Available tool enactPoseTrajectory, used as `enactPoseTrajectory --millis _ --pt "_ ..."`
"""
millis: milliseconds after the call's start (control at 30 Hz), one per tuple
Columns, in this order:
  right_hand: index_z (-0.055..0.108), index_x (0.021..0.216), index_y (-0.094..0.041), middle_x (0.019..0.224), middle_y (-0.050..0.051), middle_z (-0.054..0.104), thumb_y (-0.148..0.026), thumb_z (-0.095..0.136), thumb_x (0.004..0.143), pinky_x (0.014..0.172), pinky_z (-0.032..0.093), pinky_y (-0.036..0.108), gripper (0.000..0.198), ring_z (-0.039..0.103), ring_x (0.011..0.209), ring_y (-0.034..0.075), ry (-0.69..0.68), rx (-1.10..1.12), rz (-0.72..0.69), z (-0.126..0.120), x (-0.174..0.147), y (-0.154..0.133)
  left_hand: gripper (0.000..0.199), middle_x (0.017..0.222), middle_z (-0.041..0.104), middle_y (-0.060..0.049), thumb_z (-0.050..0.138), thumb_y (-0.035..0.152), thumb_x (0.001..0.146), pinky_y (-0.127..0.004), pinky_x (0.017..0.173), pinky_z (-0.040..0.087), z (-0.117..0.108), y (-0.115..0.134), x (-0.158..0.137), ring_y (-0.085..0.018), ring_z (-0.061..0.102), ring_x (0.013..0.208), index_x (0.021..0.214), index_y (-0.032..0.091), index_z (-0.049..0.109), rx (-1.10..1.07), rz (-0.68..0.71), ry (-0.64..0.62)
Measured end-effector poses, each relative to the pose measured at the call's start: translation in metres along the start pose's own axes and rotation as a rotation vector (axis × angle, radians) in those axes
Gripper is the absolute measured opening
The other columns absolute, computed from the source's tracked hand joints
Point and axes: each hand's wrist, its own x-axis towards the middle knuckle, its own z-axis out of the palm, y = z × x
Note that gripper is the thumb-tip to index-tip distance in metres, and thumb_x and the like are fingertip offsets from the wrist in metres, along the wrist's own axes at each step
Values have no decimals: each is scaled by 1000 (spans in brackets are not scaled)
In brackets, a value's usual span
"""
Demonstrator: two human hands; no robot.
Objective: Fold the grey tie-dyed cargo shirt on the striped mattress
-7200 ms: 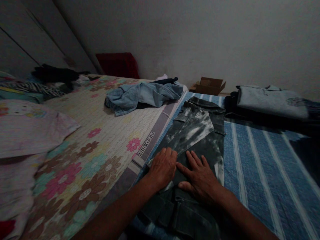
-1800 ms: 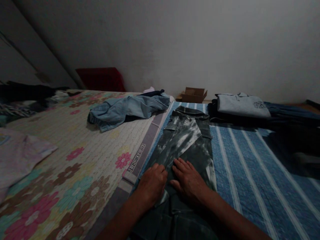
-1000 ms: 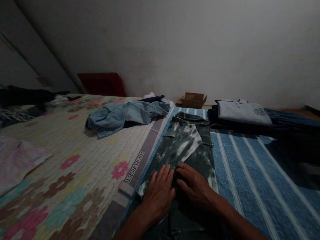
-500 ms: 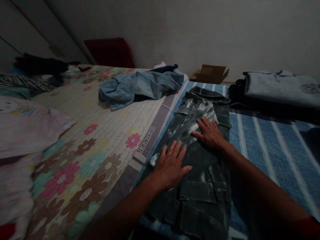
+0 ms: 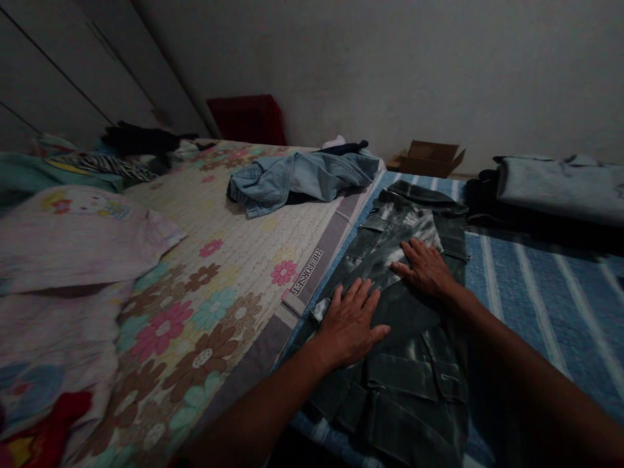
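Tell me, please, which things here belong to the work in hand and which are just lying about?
In hand: grey tie-dye cargo trousers, pressed flat by left hand and right hand.

Lying about: blue denim garment, cardboard box, folded grey top, pink printed cloth.

- A crumpled light-blue denim garment (image 5: 305, 180) lies toward the floral mat's far right edge.
- A pink printed cloth (image 5: 73, 237) covers its left edge.
- A cardboard box (image 5: 429, 158) sits by the wall.
- A folded grey top (image 5: 560, 185) rests at the striped blanket's far right corner.

Mottled matt cloth trousers (image 5: 390, 312) lie on a quilted striped blanket (image 5: 526, 286).
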Motion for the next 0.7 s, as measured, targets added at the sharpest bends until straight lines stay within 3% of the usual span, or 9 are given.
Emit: enactPoseTrajectory --millis 333,700 --pt "43 138 -12 144 18 40 -64 24 90 105 30 46 73 33 135 33 58 -1 -14 12 -1 1 69 156 20 -10 26 65 90 -64 111 8 12 0 -3 -29 11 144 146 23 27 -5 -4 96" --pt "41 139 -13 144 19 40 -60 26 92 106 27 48 68 33 134 32 15 14 -10 -3 1 -3 68 156 21 -9 29 63 90 -65 109 13 5 -1 1 -30 13 143 145 23 30 2 -3 81"
